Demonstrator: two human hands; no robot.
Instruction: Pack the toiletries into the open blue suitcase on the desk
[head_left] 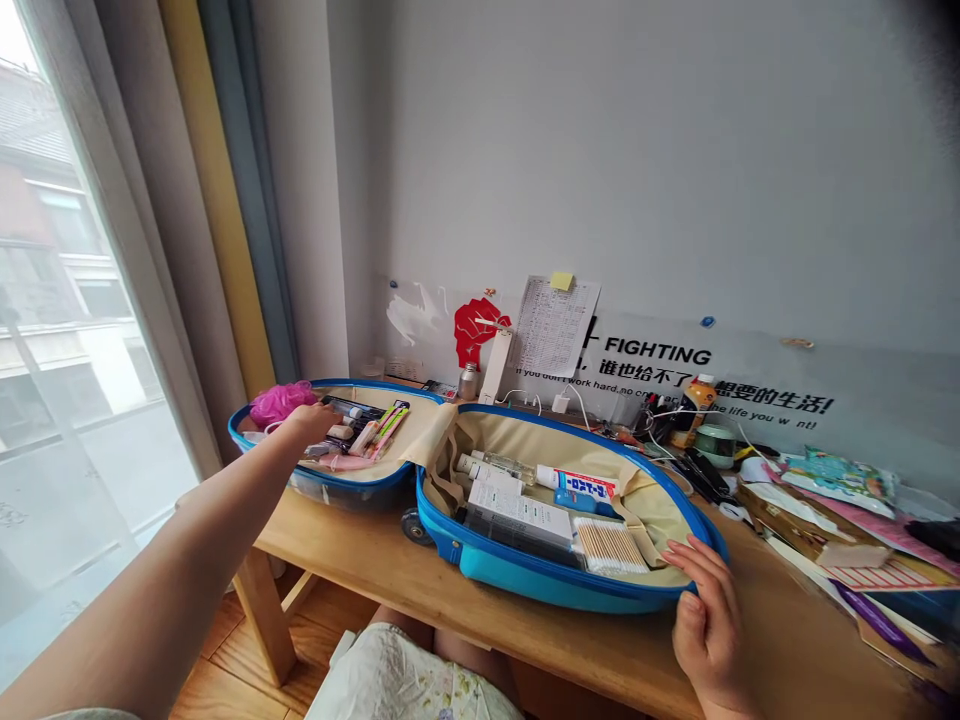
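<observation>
Two hands | left hand (311, 420) grip loose over toiletries (367, 432) | right hand (705, 610) open, touching suitcase (540, 585) rim

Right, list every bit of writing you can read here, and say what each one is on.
"FIGHTING": wall banner.
"想要的生活!": same banner, right part.
"the life you w nt!": small line beneath it, partly hidden.
Printed sheet pinned on the wall: too small to read.
Blue-and-white tube in the suitcase: lettering blurred.
White box: unreadable.

Bare forearms, no sleeves; left hand (311, 420), right hand (709, 625) ringless; pale floral garment over lap
</observation>
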